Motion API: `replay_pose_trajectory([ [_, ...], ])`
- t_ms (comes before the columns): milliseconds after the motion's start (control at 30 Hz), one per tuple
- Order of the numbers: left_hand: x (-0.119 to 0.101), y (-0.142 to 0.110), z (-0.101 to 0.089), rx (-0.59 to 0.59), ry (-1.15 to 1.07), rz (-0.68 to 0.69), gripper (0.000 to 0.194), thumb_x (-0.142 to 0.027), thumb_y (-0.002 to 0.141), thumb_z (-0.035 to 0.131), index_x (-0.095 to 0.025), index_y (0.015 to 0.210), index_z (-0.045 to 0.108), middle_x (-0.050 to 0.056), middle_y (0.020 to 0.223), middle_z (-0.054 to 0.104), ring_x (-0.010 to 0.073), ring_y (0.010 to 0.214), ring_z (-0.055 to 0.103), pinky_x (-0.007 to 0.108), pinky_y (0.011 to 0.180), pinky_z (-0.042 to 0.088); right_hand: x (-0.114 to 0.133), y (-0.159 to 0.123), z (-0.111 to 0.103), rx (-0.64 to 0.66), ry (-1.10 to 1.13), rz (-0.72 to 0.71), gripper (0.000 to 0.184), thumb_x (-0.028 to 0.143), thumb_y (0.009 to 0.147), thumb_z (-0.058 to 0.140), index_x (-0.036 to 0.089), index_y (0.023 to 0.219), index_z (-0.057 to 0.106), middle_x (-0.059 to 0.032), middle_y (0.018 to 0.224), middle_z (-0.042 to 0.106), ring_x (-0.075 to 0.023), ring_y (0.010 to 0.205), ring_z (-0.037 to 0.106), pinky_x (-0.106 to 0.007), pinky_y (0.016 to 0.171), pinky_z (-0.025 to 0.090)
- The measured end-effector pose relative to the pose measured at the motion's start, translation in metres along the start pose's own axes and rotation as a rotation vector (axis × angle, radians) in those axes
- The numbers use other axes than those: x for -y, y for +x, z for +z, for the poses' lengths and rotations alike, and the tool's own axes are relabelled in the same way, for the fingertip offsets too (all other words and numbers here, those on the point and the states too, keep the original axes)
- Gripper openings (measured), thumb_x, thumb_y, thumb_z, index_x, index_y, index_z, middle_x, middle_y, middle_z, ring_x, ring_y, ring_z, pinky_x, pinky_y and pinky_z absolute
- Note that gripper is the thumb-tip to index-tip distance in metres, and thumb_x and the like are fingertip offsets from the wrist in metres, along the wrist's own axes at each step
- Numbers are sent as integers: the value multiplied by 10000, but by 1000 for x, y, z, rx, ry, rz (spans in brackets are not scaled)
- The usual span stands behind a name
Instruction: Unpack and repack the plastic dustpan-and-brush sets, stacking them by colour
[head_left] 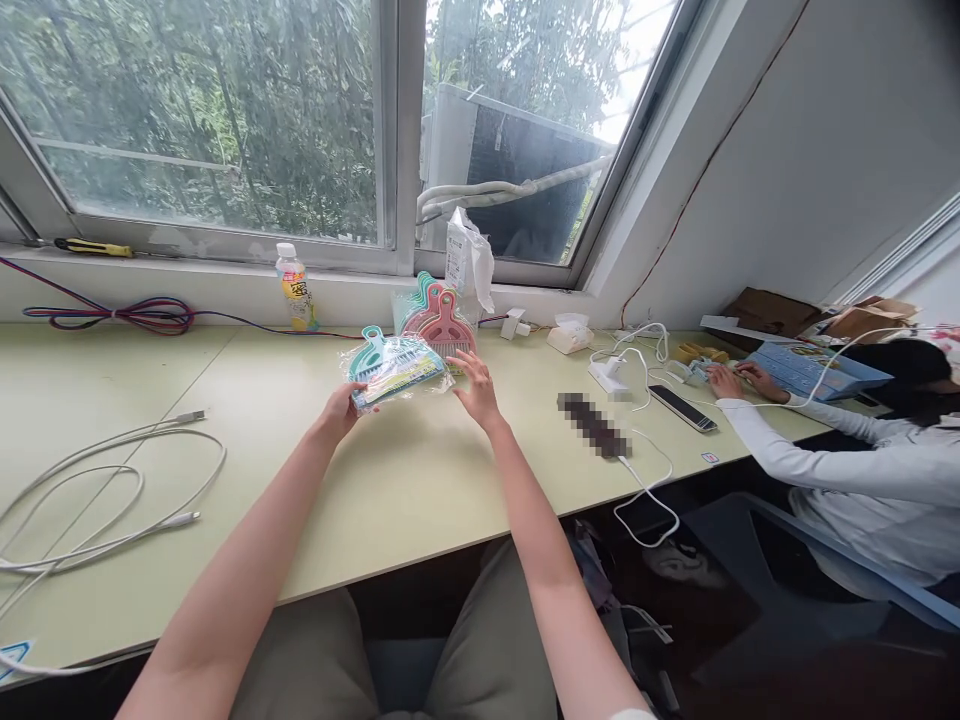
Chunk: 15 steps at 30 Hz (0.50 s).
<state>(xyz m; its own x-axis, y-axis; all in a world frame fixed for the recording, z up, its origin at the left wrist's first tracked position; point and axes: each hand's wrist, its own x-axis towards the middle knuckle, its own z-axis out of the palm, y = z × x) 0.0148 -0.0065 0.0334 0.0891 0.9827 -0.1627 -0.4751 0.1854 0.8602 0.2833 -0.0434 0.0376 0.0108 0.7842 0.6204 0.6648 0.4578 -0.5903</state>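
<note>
My left hand (pixel 343 410) grips the left end of a teal mini dustpan and brush set (pixel 396 370) in clear plastic wrapping, held just over the table. A yellow and blue label runs along its front. At the package's right end my right hand (pixel 477 390) is open, fingers spread; whether it touches the plastic I cannot tell. Right behind, a stack of pink and green dustpan and brush sets (pixel 442 318) leans by the wall under the window, partly hidden by the package and my right fingers.
On the table (pixel 420 490) lie a coiled white cable (pixel 135 435), a power strip (pixel 609 377) and a phone (pixel 682 408). A drink bottle (pixel 296 288) stands by the sill. At right, a co-worker's hands (pixel 727 380) are beside a blue box (pixel 817 370).
</note>
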Motion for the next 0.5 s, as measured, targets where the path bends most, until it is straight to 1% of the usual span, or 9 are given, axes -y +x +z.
replay_pose_trajectory([
  [33,-1,0,-3,-2,17,0,303,-82,698,582,-131,996,605,56,727,662,147,513,577,254,418,534,-1,0,0,10,0,-3,381,116,827,651,313,1146,718,-19,1426,577,-247,1434,385,-484,1179,325],
  [100,0,0,-6,7,49,-21,278,-79,705,591,-126,977,616,59,711,653,150,507,574,258,412,530,-1,1,2,-39,25,10,191,191,840,683,292,979,767,-35,1308,656,-251,1331,488,-469,1143,367],
  [167,3,1,-7,18,77,-47,299,-74,702,596,-121,997,618,60,717,653,158,524,595,263,415,537,0,2,3,-87,47,-1,147,229,839,699,288,950,775,-38,1273,673,-242,1261,534,-443,1129,384],
  [200,4,1,-7,21,84,-56,310,-70,701,597,-119,1006,617,59,721,653,159,529,603,262,419,542,1,2,2,-80,54,-23,190,217,834,698,293,993,771,-31,1297,661,-236,1258,536,-434,1134,378],
  [267,5,1,-6,27,82,-68,315,-65,706,592,-117,1016,612,54,715,648,152,519,601,256,419,543,4,2,-1,-10,84,-80,297,144,844,634,302,1064,756,-14,1346,635,-219,1272,533,-418,1144,365],
  [333,5,1,-5,24,60,-75,314,-63,719,578,-123,1026,607,46,692,638,142,491,582,245,406,531,6,2,-4,72,153,-120,417,60,873,475,298,1072,753,-5,1308,659,-191,1252,560,-394,1120,394],
  [400,3,1,-4,8,43,-92,310,-64,737,561,-126,1038,598,39,665,625,136,464,565,230,383,508,8,1,-7,95,172,-132,550,-6,866,340,293,1067,755,-1,1251,687,-170,1238,575,-380,1099,417],
  [433,2,1,-5,-4,36,-100,302,-67,746,555,-126,1040,592,36,654,619,131,449,558,219,367,490,8,0,-8,86,136,-129,582,-22,858,321,297,1089,750,2,1269,678,-170,1269,554,-386,1108,410],
  [500,0,3,-8,-24,19,-105,281,-75,759,550,-123,1034,586,31,629,602,123,416,540,199,334,448,9,-1,-6,67,8,-125,565,-16,856,391,315,1172,722,11,1389,603,-192,1384,446,-419,1157,357],
])
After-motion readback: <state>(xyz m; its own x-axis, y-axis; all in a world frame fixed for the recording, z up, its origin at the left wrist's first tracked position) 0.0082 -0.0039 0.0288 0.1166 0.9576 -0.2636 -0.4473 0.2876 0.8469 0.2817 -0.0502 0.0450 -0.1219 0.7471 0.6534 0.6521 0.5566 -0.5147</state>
